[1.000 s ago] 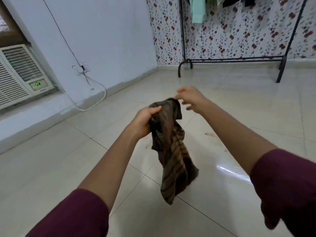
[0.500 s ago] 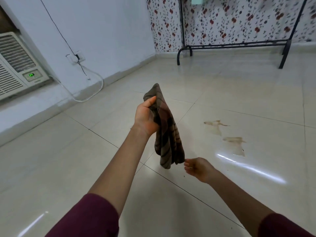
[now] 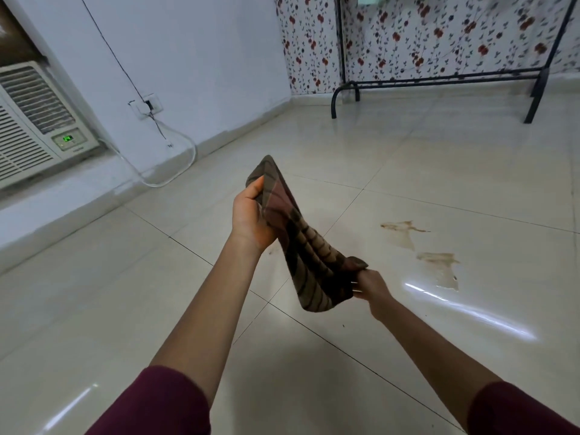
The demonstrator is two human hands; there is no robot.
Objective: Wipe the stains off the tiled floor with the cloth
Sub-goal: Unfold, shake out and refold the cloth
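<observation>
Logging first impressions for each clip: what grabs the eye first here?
The striped cloth, mid-frame, is held above the floor by the left hand at its top and the right hand at its lower end. Two brown stains mark the glossy tiles just right of it.

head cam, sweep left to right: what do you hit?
White window air conditioner with green display → white wall socket with black cable → left hand gripping the brown striped cloth → right hand pinching the cloth's lower end → brown stains on the glossy beige tiled floor → right leg of the black metal clothes rack.
</observation>
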